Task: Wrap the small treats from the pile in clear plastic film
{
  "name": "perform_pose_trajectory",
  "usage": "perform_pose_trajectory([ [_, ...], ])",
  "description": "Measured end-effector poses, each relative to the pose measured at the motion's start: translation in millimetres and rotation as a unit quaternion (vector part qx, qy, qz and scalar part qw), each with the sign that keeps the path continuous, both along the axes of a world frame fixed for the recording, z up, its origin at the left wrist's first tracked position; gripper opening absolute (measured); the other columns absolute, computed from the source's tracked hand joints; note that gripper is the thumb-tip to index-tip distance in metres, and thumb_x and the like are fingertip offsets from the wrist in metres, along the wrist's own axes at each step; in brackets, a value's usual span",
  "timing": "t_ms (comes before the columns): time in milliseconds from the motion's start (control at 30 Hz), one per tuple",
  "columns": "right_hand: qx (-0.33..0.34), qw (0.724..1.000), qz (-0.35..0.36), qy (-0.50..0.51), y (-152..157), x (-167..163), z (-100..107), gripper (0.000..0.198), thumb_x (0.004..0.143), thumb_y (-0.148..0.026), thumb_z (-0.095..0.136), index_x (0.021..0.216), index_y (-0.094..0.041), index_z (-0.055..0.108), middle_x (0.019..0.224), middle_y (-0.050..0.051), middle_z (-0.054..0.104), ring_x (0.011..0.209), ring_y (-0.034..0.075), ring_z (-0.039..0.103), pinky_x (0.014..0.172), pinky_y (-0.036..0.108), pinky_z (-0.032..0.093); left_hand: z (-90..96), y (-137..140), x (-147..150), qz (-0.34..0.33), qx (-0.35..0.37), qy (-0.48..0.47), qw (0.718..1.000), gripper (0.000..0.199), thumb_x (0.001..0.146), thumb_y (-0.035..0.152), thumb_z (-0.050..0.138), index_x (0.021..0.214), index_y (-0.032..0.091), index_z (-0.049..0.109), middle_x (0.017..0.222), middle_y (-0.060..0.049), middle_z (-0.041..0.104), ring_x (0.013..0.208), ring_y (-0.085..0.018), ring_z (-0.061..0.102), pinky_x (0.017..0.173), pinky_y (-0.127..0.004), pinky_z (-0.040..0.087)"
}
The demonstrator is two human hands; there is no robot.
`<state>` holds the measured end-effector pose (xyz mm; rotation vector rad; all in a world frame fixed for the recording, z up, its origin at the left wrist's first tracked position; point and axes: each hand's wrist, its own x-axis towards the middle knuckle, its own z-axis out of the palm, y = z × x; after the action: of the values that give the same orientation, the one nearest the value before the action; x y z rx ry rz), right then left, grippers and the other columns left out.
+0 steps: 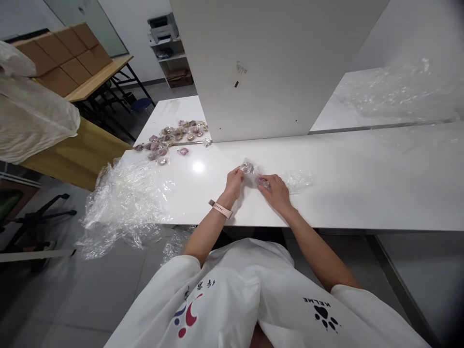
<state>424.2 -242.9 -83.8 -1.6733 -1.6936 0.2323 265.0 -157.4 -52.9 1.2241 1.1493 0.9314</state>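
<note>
Wearing a white shirt (246, 285), the person near me works at a white bench (362, 183). The left hand (234, 184) pinches a shiny little packet (248, 167) in its fingers. The right hand (278, 193) has its fingers curled around a purplish packet (265, 183), with crinkly wrap (300, 181) just beside it. Over on the left sits clear plastic (126, 198), then small wrapped things (163, 140). Farther off are brown boxes (72, 60).

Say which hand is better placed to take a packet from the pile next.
Probably the left hand: though both hands touch wrapped packets, it is nearer the pile; the right hand sits farther across, beside loose plastic.
</note>
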Motion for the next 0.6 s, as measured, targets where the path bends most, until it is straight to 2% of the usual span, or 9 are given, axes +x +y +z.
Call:
perform_pose_trajectory([
  [67,-0.008,0.999,-0.014,0.036,0.4,-0.4,1.1,0.028,0.09,-0.036,0.055,0.113,-0.022,0.061,0.103,0.008,0.064,0.084,0.022,0.058,0.076,0.037,0.048,7.6,-15.9,9.9,-0.037,-0.08,-0.139,0.986,0.02,0.092,0.032,0.051,0.092,0.016,0.063,0.093,-0.009,0.07,0.094,-0.02,0.067,0.09,-0.037,0.053],
  [100,-0.012,0.998,-0.022,0.05,1.1,-0.2,1.3,0.027,0.089,-0.036,0.055,0.111,-0.021,0.06,0.101,0.007,0.064,0.08,0.02,0.057,0.073,0.036,0.047,9.4,-24.3,13.9,-0.055,-0.096,-0.193,0.975,0.02,0.092,0.034,0.053,0.091,0.016,0.062,0.094,-0.008,0.069,0.092,-0.018,0.066,0.09,-0.035,0.053],
  [200,-0.019,0.997,-0.022,0.078,2.9,-1.4,3.6,0.024,0.088,-0.036,0.054,0.107,-0.021,0.059,0.099,0.006,0.063,0.074,0.018,0.055,0.069,0.034,0.047,6.6,-42.7,22.9,-0.081,-0.078,-0.264,0.958,0.023,0.086,0.037,0.066,0.098,0.018,0.06,0.101,-0.006,0.068,0.095,-0.017,0.065,0.091,-0.033,0.051],
  [300,0.0,0.995,0.008,0.099,-6.2,-11.1,12.4,0.025,0.089,-0.036,0.053,0.109,-0.021,0.061,0.103,0.009,0.063,0.08,0.02,0.059,0.074,0.037,0.051,0.9,-42.6,26.8,-0.01,-0.071,-0.237,0.969,0.036,0.077,0.039,0.077,0.097,0.019,0.056,0.093,-0.002,0.067,0.091,-0.015,0.063,0.087,-0.03,0.05],
  [367,0.024,0.993,0.016,0.116,-23.4,-22.6,20.9,0.026,0.092,-0.04,0.053,0.108,-0.022,0.063,0.108,0.011,0.063,0.093,0.023,0.061,0.085,0.041,0.052,3.4,-34.2,23.1,0.057,-0.084,-0.229,0.968,0.035,0.081,0.045,0.073,0.09,0.018,0.053,0.086,-0.001,0.064,0.087,-0.014,0.063,0.085,-0.029,0.05],
  [433,0.013,0.985,-0.005,0.172,-45.9,-33.8,28.3,0.028,0.094,-0.047,0.052,0.101,-0.024,0.066,0.107,0.011,0.066,0.1,0.026,0.062,0.092,0.044,0.052,12.8,-26.5,14.0,0.083,-0.08,-0.232,0.966,0.033,0.087,0.049,0.066,0.087,0.019,0.052,0.088,-0.002,0.064,0.09,-0.014,0.063,0.086,-0.029,0.05],
  [500,-0.064,0.95,-0.024,0.303,-64.2,-39.7,32.9,0.037,0.094,-0.057,0.049,0.097,-0.024,0.066,0.099,0.01,0.069,0.094,0.026,0.065,0.087,0.045,0.055,25.5,-25.9,2.8,0.071,-0.056,-0.224,0.97,0.032,0.09,0.05,0.062,0.089,0.019,0.053,0.095,-0.004,0.065,0.095,-0.014,0.063,0.088,-0.029,0.05],
  [533,-0.116,0.914,-0.019,0.388,-69.1,-39.7,34.1,0.044,0.093,-0.063,0.046,0.098,-0.023,0.065,0.097,0.011,0.07,0.09,0.025,0.066,0.083,0.044,0.057,31.4,-29.2,-2.1,0.056,-0.048,-0.219,0.973,0.033,0.089,0.051,0.062,0.09,0.019,0.054,0.097,-0.004,0.066,0.096,-0.014,0.063,0.089,-0.029,0.05],
  [600,-0.194,0.82,0.017,0.538,-67.6,-33.4,35.1,0.057,0.091,-0.072,0.039,0.105,-0.023,0.064,0.103,0.012,0.071,0.094,0.026,0.069,0.082,0.045,0.059,39.7,-42.1,-8.4,0.019,-0.056,-0.217,0.974,0.037,0.084,0.053,0.068,0.089,0.019,0.057,0.095,-0.004,0.066,0.091,-0.015,0.063,0.085,-0.029,0.051],
])
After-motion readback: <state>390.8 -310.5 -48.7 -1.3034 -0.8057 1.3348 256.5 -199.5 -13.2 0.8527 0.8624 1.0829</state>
